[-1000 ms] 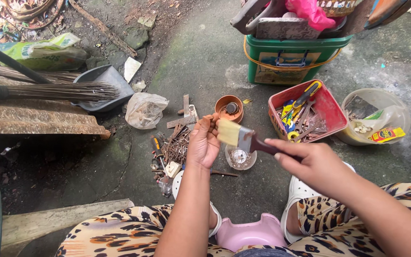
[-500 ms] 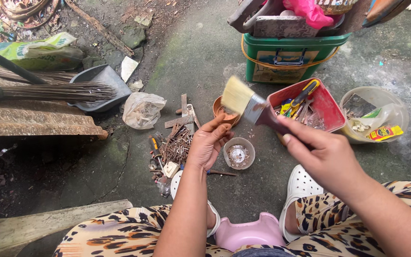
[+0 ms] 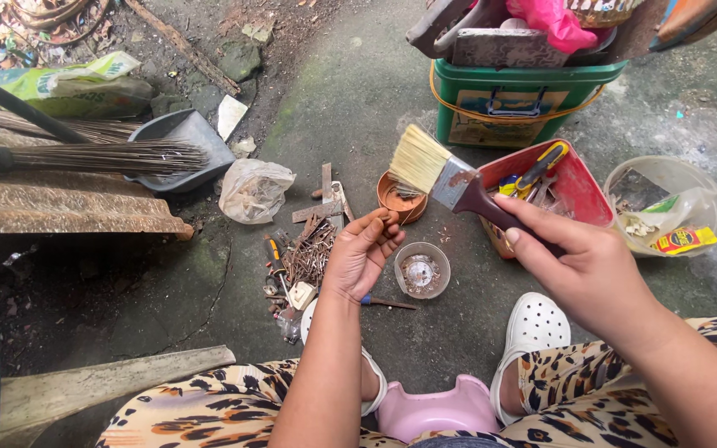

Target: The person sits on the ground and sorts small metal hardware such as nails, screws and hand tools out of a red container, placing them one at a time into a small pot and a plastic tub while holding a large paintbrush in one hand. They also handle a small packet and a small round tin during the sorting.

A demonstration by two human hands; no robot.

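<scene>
Grey concrete floor (image 3: 358,99) carries everything here, with a long broom (image 3: 85,156) lying across a dark dustpan (image 3: 184,145) at the left. A green bucket (image 3: 516,104) stands at the top, heaped with boards and a pink cloth. Just below it sit a red basket (image 3: 578,195) of hand tools and, to its right, a clear tub (image 3: 665,203) holding packets. A crumpled plastic bag (image 3: 252,191) lies near the dustpan. The right hand (image 3: 591,265) grips the dark handle of a paintbrush (image 3: 446,178), fingers wrapped around it, the pale bristles raised over a small orange bowl (image 3: 398,199) and pointing up-left. The left hand (image 3: 363,253) hovers just below that bowl, fingers curled narrowly inward with the tips pinched close; whether they hold anything small I cannot tell. Beside this hand, on the floor, lies a pile of rusty nails (image 3: 307,253) mixed with a screwdriver (image 3: 275,255). A small clear cup (image 3: 421,270) with rusty bits inside sits between the two hands. A white clog (image 3: 533,328) shows beneath the right wrist.
</scene>
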